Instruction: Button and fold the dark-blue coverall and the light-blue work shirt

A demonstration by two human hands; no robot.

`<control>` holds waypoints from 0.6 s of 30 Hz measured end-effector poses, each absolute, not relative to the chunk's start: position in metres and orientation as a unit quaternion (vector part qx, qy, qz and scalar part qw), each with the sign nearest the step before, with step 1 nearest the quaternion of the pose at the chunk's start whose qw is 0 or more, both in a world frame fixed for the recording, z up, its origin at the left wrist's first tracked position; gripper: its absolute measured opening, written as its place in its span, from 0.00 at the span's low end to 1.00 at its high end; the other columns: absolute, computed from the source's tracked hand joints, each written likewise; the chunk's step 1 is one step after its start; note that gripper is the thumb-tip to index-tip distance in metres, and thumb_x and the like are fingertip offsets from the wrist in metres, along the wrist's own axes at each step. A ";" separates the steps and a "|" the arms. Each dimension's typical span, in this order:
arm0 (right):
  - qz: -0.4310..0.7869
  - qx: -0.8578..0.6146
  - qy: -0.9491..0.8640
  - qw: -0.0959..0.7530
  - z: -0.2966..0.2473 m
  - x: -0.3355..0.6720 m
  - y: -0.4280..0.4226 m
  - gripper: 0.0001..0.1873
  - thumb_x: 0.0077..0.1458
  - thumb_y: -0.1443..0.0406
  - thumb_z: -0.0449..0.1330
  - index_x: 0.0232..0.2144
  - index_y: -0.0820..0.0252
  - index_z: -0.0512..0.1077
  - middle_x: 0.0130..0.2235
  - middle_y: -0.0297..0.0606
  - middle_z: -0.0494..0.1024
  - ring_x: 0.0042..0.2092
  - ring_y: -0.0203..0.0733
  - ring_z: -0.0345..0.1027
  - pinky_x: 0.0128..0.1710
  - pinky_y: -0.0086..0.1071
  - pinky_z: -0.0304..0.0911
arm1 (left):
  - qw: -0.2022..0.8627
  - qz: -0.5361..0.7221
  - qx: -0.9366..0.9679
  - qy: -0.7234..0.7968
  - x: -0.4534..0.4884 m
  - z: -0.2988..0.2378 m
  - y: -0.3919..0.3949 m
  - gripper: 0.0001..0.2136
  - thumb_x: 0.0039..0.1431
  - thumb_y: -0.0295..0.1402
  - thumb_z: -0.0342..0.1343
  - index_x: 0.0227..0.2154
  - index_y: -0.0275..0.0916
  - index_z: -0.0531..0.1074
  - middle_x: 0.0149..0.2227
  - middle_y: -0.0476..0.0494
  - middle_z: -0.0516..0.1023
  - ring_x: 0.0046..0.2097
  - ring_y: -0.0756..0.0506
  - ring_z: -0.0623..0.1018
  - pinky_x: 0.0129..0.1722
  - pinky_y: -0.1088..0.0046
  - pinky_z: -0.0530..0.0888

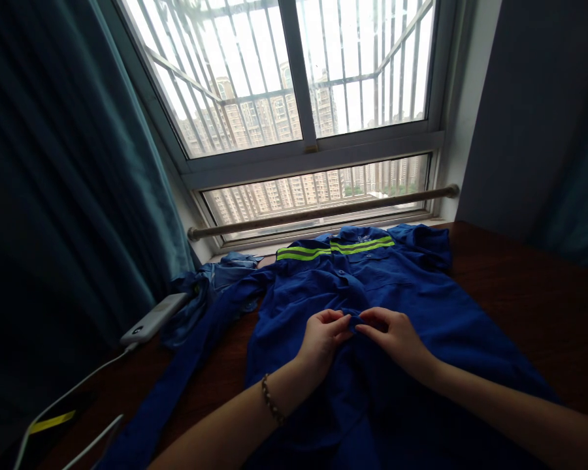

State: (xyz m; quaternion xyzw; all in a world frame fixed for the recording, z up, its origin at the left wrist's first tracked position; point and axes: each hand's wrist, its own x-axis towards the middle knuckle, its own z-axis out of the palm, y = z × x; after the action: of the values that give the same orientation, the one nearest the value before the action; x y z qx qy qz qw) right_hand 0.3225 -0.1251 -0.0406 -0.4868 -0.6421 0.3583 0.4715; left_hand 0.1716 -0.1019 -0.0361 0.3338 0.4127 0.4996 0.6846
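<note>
A blue work shirt (411, 307) with yellow-green reflective stripes lies spread out, its collar end toward the window. At the middle of its front placket, my left hand (326, 336) pinches the fabric between thumb and fingers. Close beside it, my right hand (389, 336) pinches the same raised bit of placket, the fingertips of both hands nearly meeting. Whether a button is between the fingers is too small and dark to tell. Higher up the placket a button (342, 272) shows. One long sleeve (191, 365) stretches down to the left.
Under the shirt is a dark brown wooden surface (490, 261). On the left lie a white power bank (154, 318) with a white cable (78, 385) and a crumpled plastic bag (230, 271). A curtain (127, 163) hangs at the left, and a rail (323, 212) crosses below the window.
</note>
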 end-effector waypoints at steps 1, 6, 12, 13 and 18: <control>0.361 -0.484 -0.641 0.474 -0.041 0.323 -0.125 0.12 0.45 0.59 0.61 0.32 0.60 0.74 0.33 0.37 0.77 0.35 0.41 0.70 0.35 0.31 0.64 | 0.685 0.497 0.338 0.412 0.171 -0.037 -0.102 0.13 0.35 0.26 0.67 0.21 0.31 0.67 0.23 0.47 0.72 0.26 0.52 0.74 0.28 0.79 0.73; 0.363 -0.486 -0.627 0.489 -0.042 0.322 -0.126 0.10 0.46 0.60 0.60 0.31 0.59 0.75 0.33 0.37 0.77 0.36 0.42 0.70 0.37 0.32 0.64 | 0.666 0.485 0.410 0.391 0.171 -0.037 -0.103 0.13 0.38 0.32 0.65 0.24 0.32 0.67 0.26 0.48 0.72 0.28 0.52 0.74 0.31 0.78 0.72; 0.352 -0.481 -0.631 0.496 -0.044 0.323 -0.125 0.09 0.47 0.60 0.60 0.30 0.57 0.77 0.31 0.36 0.77 0.35 0.41 0.70 0.35 0.30 0.63 | 0.599 0.460 0.509 0.412 0.171 -0.030 -0.106 0.15 0.40 0.39 0.63 0.25 0.34 0.65 0.25 0.50 0.71 0.27 0.52 0.72 0.29 0.77 0.71; 0.348 -0.477 -0.635 0.499 -0.044 0.323 -0.125 0.09 0.47 0.60 0.60 0.30 0.57 0.77 0.31 0.35 0.77 0.35 0.41 0.70 0.35 0.30 0.63 | 0.589 0.456 0.523 0.415 0.171 -0.029 -0.107 0.15 0.41 0.39 0.62 0.25 0.35 0.65 0.24 0.51 0.71 0.26 0.52 0.72 0.28 0.77 0.70; 0.331 -0.457 -0.648 0.511 -0.046 0.322 -0.126 0.08 0.48 0.60 0.59 0.29 0.56 0.77 0.30 0.35 0.76 0.33 0.39 0.69 0.32 0.28 0.62 | 0.527 0.443 0.586 0.428 0.169 -0.029 -0.106 0.14 0.45 0.39 0.59 0.28 0.36 0.64 0.19 0.53 0.68 0.23 0.52 0.69 0.24 0.79 0.66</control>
State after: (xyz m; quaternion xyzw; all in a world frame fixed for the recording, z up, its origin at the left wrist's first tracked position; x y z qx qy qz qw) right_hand 0.3221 -0.1264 -0.0464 -0.4574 -0.6482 0.3313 0.5108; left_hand 0.1695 -0.1063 -0.0292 0.5855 0.4280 0.4430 0.5270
